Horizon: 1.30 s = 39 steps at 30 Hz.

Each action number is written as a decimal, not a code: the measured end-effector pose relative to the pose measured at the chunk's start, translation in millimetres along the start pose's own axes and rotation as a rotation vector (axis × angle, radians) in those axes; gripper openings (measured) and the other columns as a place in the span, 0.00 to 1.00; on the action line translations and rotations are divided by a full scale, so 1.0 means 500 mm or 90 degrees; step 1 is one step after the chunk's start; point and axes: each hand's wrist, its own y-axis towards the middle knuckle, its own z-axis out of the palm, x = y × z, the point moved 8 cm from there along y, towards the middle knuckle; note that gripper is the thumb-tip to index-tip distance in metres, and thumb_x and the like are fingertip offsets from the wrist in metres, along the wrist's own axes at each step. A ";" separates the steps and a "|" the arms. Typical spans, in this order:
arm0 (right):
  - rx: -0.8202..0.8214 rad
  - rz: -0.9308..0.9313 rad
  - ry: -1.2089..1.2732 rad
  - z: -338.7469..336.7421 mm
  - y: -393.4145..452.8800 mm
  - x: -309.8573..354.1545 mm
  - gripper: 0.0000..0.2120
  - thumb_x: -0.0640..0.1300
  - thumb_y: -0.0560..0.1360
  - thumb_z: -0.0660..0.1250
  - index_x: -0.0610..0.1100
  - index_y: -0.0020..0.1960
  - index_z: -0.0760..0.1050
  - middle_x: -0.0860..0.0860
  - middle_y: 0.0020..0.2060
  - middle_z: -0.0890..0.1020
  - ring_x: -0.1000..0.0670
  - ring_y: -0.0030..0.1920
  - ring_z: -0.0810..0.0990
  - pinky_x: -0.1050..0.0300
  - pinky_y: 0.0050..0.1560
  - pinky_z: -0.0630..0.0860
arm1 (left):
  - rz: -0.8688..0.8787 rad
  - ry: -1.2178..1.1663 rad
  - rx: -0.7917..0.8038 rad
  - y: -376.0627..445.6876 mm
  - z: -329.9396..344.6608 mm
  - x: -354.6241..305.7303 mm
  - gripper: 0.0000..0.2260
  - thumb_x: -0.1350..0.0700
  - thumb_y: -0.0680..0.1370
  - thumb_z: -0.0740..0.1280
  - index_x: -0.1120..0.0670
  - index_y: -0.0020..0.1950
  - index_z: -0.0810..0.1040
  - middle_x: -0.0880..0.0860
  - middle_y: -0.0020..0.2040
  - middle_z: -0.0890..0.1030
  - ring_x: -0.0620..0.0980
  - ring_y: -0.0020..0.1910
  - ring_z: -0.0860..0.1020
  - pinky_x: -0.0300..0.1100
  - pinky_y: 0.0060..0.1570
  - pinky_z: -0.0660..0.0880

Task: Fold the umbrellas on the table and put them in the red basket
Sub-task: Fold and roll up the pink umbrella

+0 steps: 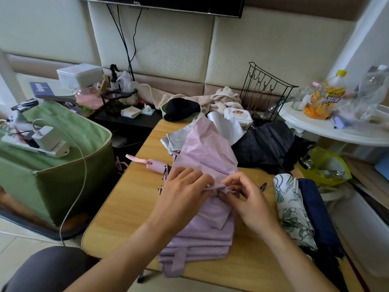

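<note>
Two hands meet over a lilac umbrella (pixel 202 218) lying in the middle of the wooden counter (pixel 126 199). Its long axis runs from about 6 o'clock, where the pleated cloth lies stacked near the counter's edge, up toward 12 o'clock, where the loose canopy rises to a point. Its pink handle (pixel 156 165) sticks out sideways toward 10 o'clock, with a pink wrist strap (pixel 134 158) trailing beyond it.

The left hand (pixel 183 194) lies on the cloth with fingers curled, pinching a fold at its fingertips. The right hand (pixel 248 199) faces it from 3 o'clock, thumb and fingers nipping the same narrow fold; the two hands nearly touch.

At 3 o'clock from the lilac one lie two rolled umbrellas side by side, touching: a white leaf-print umbrella (pixel 292 209) and a navy umbrella (pixel 320 216), both pointing roughly 12 to 5 o'clock. At 1 o'clock a black umbrella (pixel 267 146) lies crumpled, and silver cloth (pixel 227 125) shows behind the lilac canopy. A green fabric box (pixel 69 165) stands off the counter at 9 o'clock.
</note>
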 end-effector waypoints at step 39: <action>-0.150 -0.210 -0.300 -0.007 -0.054 0.126 0.07 0.39 0.75 0.76 0.45 0.42 0.79 0.56 0.42 0.77 0.56 0.40 0.77 0.70 0.42 0.70 | 0.017 -0.051 0.058 -0.003 0.038 0.005 0.10 0.57 0.74 0.67 0.52 0.53 0.84 0.49 0.44 0.78 0.53 0.42 0.77 0.45 0.42 0.72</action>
